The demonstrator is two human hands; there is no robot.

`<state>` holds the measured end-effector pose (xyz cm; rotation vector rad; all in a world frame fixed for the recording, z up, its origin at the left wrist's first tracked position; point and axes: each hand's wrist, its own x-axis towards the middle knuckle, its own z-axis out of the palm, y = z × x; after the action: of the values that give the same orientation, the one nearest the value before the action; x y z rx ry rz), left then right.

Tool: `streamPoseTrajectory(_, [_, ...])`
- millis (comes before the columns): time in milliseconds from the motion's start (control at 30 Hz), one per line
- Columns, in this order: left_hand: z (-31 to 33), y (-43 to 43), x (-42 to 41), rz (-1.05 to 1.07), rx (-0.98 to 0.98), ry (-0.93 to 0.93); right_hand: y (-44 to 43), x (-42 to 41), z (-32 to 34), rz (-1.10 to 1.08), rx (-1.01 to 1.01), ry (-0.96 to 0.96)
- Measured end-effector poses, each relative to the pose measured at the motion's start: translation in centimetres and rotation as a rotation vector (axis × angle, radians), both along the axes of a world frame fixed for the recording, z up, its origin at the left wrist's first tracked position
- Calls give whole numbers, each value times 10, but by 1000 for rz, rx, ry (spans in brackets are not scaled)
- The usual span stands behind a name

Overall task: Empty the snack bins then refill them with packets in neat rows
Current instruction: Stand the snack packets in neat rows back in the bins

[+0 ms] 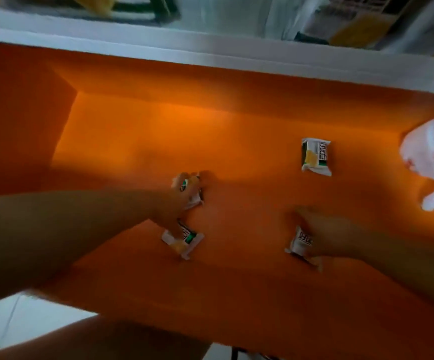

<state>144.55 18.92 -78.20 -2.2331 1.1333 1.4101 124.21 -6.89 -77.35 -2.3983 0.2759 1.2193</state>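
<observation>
I look down into a deep orange bin with several small white-and-green snack packets on its floor. My left hand reaches in and grips one packet. A second packet lies just below that hand, loose on the floor. My right hand comes in from the right and its fingers hold another packet. A further packet lies alone toward the back right. The picture is blurred by motion.
A white plastic bag with red print lies at the bin's right end. A white shelf edge runs along the back, with more packaged goods above it. Pale floor shows at lower left.
</observation>
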Motion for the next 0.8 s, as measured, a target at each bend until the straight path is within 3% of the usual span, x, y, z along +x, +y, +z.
streamPoseTrajectory(167, [-10, 7, -10, 55, -119, 71, 1, -4, -9, -59, 11, -11])
streamPoseTrajectory(300, [-22, 6, -14, 212, -262, 70, -8, 4, -10, -280, 28, -189])
streamPoseTrajectory(500, [-23, -41, -30, 322, -430, 6, -22, 24, -7, -284, -276, -411])
streamPoseTrajectory(600, [-22, -62, -34, 285, -444, -3, -37, 38, -7, -269, -320, -364])
streamPoseTrajectory(800, [-25, -74, -42, 45, -408, -88, -65, 52, -18, -218, -65, -174])
